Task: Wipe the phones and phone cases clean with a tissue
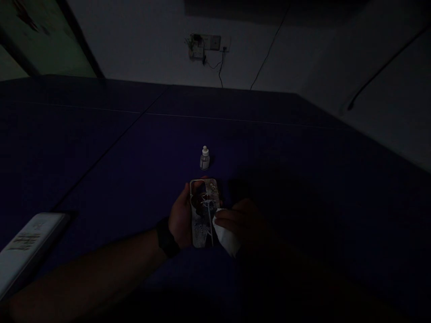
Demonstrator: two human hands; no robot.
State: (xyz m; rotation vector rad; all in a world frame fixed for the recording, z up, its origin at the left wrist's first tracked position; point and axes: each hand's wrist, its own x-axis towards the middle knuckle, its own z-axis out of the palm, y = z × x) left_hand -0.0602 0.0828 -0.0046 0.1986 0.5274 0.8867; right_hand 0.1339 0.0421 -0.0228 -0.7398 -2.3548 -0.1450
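Pinching white cloth (226,237), right fingers (230,215) curled

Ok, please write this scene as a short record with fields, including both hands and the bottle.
Left hand: holds patterned phone case
Right hand: holds white cloth or tissue at the phone case's right edge
Bottle: small, white-topped, upright beyond the phone case
Surface: dark blue
Wall: bears sockets
Light: dim

Patterned phone case (200,231) in left hand (179,222); white wipe (226,237) in right hand (244,220), at case's right edge.
Small white-capped bottle (204,161), upright just beyond, on dark blue-purple surface (141,157); white box (28,244), lower left; wall sockets (210,42), cabled, behind.
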